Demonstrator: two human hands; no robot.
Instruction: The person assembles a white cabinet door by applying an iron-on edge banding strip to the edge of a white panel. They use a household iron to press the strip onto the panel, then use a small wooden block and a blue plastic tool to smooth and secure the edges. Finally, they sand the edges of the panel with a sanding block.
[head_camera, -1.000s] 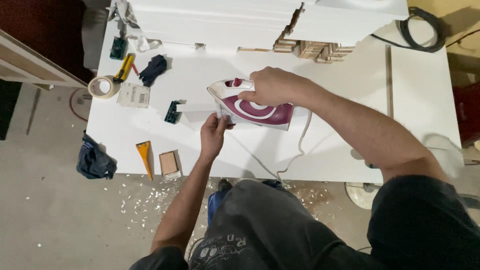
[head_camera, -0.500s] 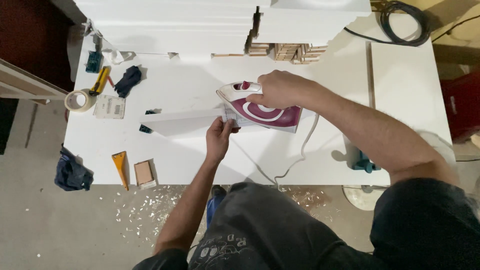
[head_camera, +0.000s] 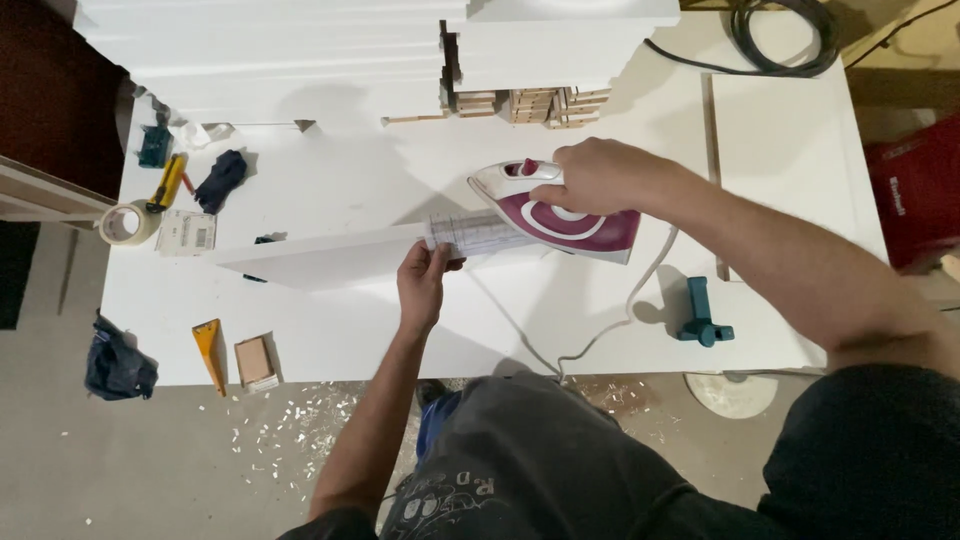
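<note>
right hand (head_camera: 600, 175) grips iron (head_camera: 560, 215) | left hand (head_camera: 422, 285) pinches board (head_camera: 330, 262) | hot iron may burn near fingers

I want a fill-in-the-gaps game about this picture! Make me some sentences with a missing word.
1. The right hand holds the handle of a white and purple ____.
2. The left hand pinches the edge of a long white ____ standing on the table.
3. Near the table's left edge lies a roll of ____, beside a yellow knife.
4. The cord hanging off the table's front edge is ____ in colour.

Missing words: iron; board; tape; white
</note>
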